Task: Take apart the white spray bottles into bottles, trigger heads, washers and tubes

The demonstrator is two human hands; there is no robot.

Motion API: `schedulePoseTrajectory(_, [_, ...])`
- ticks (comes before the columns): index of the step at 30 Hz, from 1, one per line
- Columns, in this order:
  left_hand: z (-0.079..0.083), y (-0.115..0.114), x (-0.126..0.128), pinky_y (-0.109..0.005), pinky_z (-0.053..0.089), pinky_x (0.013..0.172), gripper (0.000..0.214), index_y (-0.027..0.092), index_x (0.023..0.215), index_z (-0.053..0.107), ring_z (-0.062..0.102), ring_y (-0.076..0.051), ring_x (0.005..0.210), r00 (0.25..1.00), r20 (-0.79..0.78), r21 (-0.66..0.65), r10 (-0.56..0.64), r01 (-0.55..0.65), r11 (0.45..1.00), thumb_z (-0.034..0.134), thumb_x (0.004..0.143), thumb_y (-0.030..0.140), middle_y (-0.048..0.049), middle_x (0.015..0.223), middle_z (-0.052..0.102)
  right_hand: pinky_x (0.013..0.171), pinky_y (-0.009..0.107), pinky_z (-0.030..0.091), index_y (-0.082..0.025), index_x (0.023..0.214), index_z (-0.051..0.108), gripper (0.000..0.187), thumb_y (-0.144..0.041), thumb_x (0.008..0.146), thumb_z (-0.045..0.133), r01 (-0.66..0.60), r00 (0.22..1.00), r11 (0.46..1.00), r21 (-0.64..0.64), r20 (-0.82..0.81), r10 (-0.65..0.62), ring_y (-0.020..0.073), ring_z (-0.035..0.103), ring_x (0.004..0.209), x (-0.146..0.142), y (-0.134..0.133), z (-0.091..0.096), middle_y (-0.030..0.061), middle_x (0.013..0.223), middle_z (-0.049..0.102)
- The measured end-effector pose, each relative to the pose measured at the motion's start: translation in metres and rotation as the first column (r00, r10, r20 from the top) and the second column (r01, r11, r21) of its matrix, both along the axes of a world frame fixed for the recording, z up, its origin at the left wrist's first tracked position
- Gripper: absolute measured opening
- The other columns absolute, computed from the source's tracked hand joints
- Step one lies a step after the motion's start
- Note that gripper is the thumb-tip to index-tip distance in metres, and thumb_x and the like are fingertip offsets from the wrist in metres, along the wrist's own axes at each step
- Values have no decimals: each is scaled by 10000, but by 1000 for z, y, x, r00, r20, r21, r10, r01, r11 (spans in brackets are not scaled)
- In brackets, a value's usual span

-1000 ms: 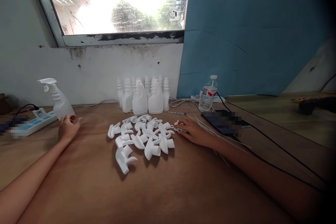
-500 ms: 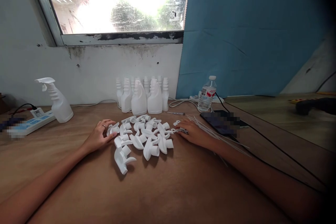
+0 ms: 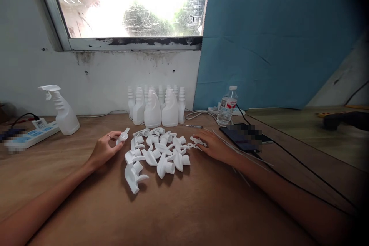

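A pile of white spray trigger heads lies on the brown table. At the pile's left edge my left hand pinches one white trigger head, lifted just off the table. My right hand rests on the table at the pile's right side, its fingers on small white ring-shaped parts. Thin white tubes lie just beyond that hand. Several capless white bottles stand against the wall behind the pile. A finished spray bottle stands at the left.
A power strip with a black cable lies at far left. A water bottle stands at the back right, next to a dark phone and black cables running right. A window is above the wall.
My left hand left the finished spray bottle at the left, moved right to the pile, and has picked up one trigger head. My right hand has stayed in place.
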State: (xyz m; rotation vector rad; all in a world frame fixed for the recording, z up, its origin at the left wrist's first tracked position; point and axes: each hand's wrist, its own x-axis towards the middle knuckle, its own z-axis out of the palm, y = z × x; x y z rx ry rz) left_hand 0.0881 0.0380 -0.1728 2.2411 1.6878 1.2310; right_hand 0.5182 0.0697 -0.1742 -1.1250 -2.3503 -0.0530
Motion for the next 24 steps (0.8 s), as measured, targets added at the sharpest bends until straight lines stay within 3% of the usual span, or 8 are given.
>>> schedulePoseTrajectory(3, [17,-21,26,-402,509,880,315,272,1074,598,628,-256,995,992,110,43,-62,58,997,577,816,451,-30,1089,669,932,449,442,-187,1076,599,245,-182,841,528,-7,999,1000,9,-32,7,273,575,1065,-4,-4,6,106,1106,642])
schedulePoseTrajectory(7, [26,-60,68,-403,532,854,309,335,1125,546,613,-249,1051,918,251,-72,-308,335,940,558,840,453,-30,1111,646,933,428,452,-203,1082,588,240,-182,856,509,-37,995,999,14,-88,38,257,578,1057,-13,-11,14,94,1087,638])
schedulePoseTrajectory(10, [20,-85,99,-404,531,790,322,351,1107,531,624,-242,986,797,385,-178,-465,559,810,629,809,428,-58,1112,625,936,422,459,-200,1087,581,234,-182,866,507,-85,986,996,17,-140,87,249,574,1063,-20,-20,20,97,1095,631])
schedulePoseTrajectory(13, [12,-100,124,-379,499,817,315,342,1068,537,608,-219,966,643,508,-181,-572,730,660,686,791,357,-64,1102,603,940,410,462,-218,1086,580,231,-175,869,516,-145,970,989,24,-195,147,233,572,1058,-28,-32,27,86,1099,625])
schedulePoseTrajectory(15, [9,-106,138,-355,479,831,293,293,1036,535,585,-205,965,567,585,-199,-580,794,575,696,793,324,-68,1074,581,933,392,469,-228,1096,576,238,-167,873,519,-195,950,980,24,-242,195,217,572,1050,-34,-40,29,74,1099,620])
schedulePoseTrajectory(19, [4,-110,150,-291,449,774,284,188,975,475,526,-151,865,493,737,-281,-462,846,453,684,811,290,-44,967,535,936,362,462,-223,1147,541,292,-145,866,550,-307,907,951,28,-293,301,190,561,1062,-45,-57,32,65,1121,601])
schedulePoseTrajectory(21, [0,-110,150,-256,426,735,304,174,964,461,488,-122,811,501,752,-303,-429,841,449,698,799,271,-22,927,518,937,351,453,-223,1134,533,292,-144,857,578,-336,897,942,3,-305,321,181,555,1061,-50,-66,34,57,1116,597])
schedulePoseTrajectory(24, [-5,-108,149,-237,398,701,303,167,949,465,464,-112,780,553,722,-330,-416,804,495,707,785,244,-7,894,513,875,315,468,-207,1030,549,215,-149,836,623,-392,864,919,-54,-365,347,161,569,983,-58,-81,37,44,1035,600])
